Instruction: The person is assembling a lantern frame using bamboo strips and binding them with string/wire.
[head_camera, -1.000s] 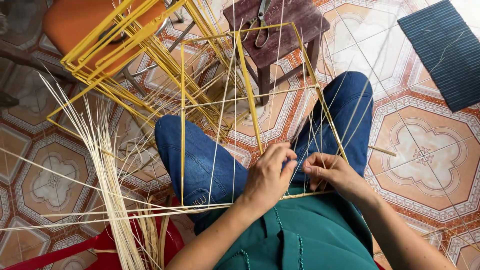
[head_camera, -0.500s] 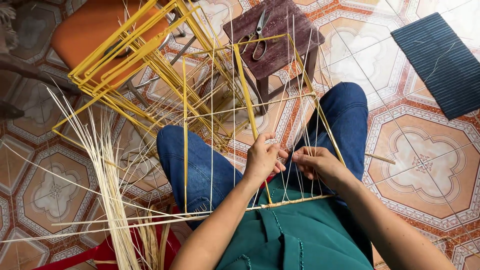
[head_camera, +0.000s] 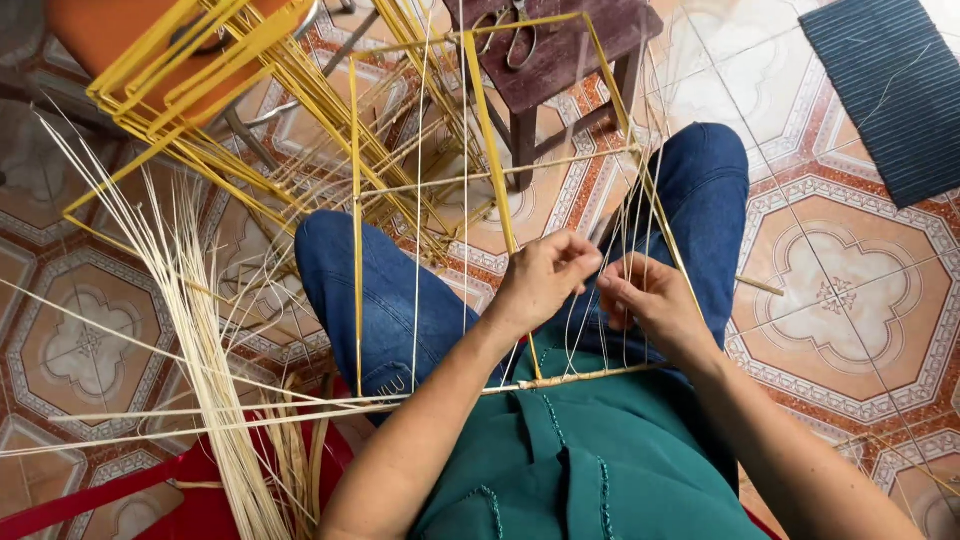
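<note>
Both my forearms come in from the bottom edge and meet over my lap, between my knees. My left hand is curled, thumb and fingertips pinched narrow on a thin pale strand; my right hand sits just beside it, fingertips nearly touching the left, also pinched narrow on the fine pale strands that run upright inside the frame. The yellow stick frame stands tilted on my lap: its bottom bar lies across my green top at the waist, the uprights lean away from me over my jeans, and the top bar reaches past the dark wooden stool. The sticks are flat, narrow and bright yellow, joined at square corners; the strands strung in the frame are much thinner and paler, some bowed. Scissors lie on the stool seat, near its far edge. More yellow frames are stacked against an orange seat at the upper left of the tiled floor. A loose sheaf of pale strips fans out on the floor left of my left knee, its lower end over a red sheet. A dark ribbed mat lies at the upper right corner of the floor, well apart from the frame.
</note>
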